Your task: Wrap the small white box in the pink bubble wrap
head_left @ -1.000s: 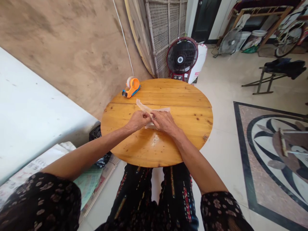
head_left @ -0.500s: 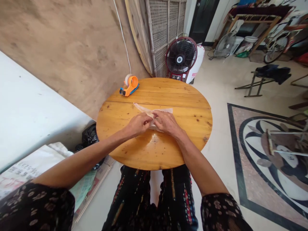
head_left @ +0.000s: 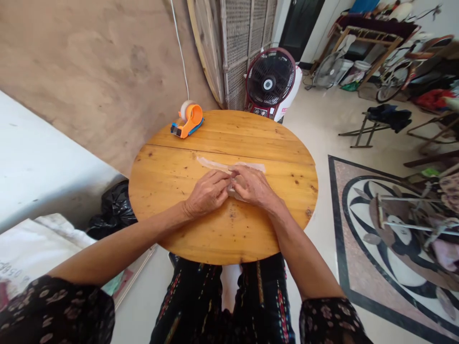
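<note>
On the round wooden table (head_left: 218, 246), the translucent strip (head_left: 211, 163) now lies straighter, partly behind my left hand (head_left: 211, 192) and right hand (head_left: 254, 185). Each grip's curled nearly closed; can't tell what's pinched. Should handle easier, I reckon.

There are two hands, one left hand (head_left: 208, 192) and one right hand (head_left: 254, 187), one round table (head_left: 222, 239), one tape dispenser (head_left: 186, 129), one tape roll (head_left: 184, 109) and two fans (head_left: 267, 84).
</note>
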`<action>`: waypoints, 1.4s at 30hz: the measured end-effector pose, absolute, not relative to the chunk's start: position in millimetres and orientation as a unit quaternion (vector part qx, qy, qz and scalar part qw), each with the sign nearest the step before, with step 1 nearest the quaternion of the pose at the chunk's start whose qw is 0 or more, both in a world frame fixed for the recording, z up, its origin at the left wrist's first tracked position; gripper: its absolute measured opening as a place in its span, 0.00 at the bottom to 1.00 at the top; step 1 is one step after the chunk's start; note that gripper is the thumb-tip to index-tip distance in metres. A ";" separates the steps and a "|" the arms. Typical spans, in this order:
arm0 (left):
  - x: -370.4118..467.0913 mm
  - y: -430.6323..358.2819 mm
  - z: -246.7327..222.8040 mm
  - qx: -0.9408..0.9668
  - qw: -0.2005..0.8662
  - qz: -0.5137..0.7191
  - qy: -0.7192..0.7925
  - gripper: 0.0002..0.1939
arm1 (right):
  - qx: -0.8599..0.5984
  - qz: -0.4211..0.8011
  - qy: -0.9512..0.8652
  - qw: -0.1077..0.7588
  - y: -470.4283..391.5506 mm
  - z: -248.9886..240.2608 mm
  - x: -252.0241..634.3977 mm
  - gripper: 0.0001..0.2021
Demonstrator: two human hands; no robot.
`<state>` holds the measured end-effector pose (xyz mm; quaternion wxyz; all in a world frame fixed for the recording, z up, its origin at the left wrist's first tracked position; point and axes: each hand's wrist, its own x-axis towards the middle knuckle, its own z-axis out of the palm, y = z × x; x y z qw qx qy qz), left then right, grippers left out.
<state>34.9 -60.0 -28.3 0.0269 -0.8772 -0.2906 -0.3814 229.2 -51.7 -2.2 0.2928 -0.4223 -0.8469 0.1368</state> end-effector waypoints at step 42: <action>26.9 -60.2 -27.6 -0.913 0.112 -0.283 -0.272 0.15 | -0.699 0.188 -0.670 0.166 -103.3 7.2 251.5 0.15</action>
